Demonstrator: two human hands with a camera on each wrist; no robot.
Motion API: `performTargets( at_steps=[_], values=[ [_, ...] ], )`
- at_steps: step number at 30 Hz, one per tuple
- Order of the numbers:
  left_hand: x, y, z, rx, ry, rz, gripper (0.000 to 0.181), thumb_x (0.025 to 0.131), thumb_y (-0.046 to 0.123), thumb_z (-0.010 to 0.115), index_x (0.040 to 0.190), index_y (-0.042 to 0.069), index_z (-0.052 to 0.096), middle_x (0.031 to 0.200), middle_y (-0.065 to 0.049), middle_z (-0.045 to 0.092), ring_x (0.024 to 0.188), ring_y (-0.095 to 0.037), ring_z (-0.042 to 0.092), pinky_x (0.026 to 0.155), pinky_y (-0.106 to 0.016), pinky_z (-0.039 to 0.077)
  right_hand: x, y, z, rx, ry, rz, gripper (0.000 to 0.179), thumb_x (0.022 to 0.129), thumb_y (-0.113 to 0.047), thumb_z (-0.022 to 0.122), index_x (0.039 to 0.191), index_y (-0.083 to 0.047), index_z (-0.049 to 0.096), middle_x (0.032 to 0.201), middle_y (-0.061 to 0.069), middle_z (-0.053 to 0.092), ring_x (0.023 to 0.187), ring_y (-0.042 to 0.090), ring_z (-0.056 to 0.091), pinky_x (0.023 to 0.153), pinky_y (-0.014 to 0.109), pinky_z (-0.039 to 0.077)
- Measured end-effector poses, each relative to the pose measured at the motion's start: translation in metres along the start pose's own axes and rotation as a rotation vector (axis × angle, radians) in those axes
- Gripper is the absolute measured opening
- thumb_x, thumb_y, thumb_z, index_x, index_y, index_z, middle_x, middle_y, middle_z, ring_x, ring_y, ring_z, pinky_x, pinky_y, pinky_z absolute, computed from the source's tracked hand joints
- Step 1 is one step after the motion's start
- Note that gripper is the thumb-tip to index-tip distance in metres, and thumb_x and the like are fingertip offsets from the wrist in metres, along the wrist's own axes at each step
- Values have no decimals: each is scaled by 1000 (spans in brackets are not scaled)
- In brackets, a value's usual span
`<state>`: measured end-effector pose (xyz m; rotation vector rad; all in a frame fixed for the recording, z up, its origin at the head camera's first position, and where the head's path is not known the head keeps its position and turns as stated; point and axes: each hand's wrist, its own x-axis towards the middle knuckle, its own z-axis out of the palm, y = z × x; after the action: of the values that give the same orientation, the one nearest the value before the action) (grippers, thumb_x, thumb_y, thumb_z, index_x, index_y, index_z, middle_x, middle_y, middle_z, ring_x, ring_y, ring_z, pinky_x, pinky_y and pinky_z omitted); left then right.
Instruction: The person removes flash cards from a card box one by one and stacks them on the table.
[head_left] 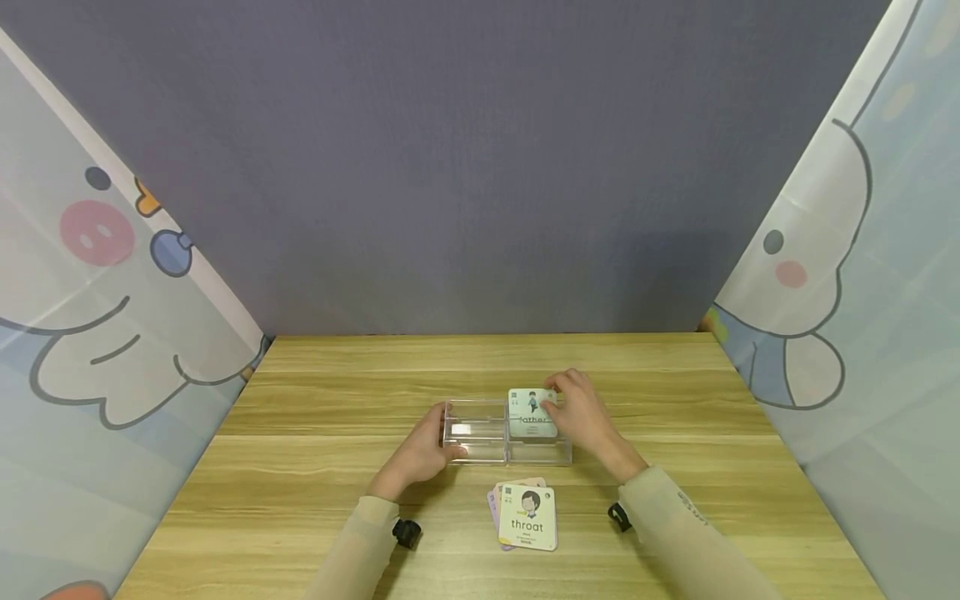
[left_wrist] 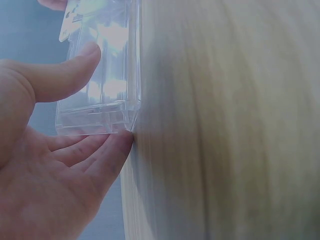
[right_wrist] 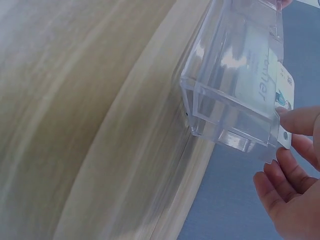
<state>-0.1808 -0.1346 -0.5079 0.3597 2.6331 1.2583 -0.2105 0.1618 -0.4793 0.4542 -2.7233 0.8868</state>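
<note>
A clear plastic organizer [head_left: 476, 454] with two columns of stepped compartments stands on the table. My left hand [head_left: 422, 446] holds its left end; in the left wrist view the thumb lies across the front while the fingers [left_wrist: 117, 145] touch the end wall. At the right column, my right hand [head_left: 585, 417] pinches the right edge of a picture card [head_left: 525, 405] printed "father". The card's lower part sits behind the clear walls, as the right wrist view of the card [right_wrist: 284, 92] also shows. Before the organizer lies a small stack of cards, a "throat" card [head_left: 528, 533] on top.
The wooden table [head_left: 315, 500] reaches back to a grey-purple curtain [head_left: 480, 167]. Cartoon-printed curtains [head_left: 885, 250] hang at both sides. A black wrist strap piece [head_left: 407, 533] shows at the left sleeve, another [head_left: 619, 517] at the right.
</note>
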Motion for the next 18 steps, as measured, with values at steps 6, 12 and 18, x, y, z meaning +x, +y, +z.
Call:
performTargets(
  at_steps=[6,12,18],
  values=[
    [0,-1,0,6,0,8,87,92,23,77,156,-6,25,147,-26,45,131,-42,50,109,-54,44,0,-1,0,0,6,10,26,86,-10,81,108,-3,69,103,8,62,101,27,56,85,44,53],
    [0,-1,1,11,2,15,87,92,22,77,155,-7,24,144,-25,48,128,-40,52,107,-53,45,-1,-1,0,-1,15,16,25,86,-10,81,108,-3,70,103,8,63,100,27,57,85,43,54],
    [0,0,1,9,-2,14,87,92,23,77,156,-6,24,147,-26,45,130,-41,50,108,-54,45,-1,-2,0,-7,8,25,26,87,-10,80,109,-3,69,104,8,63,100,26,58,85,43,54]
  ],
)
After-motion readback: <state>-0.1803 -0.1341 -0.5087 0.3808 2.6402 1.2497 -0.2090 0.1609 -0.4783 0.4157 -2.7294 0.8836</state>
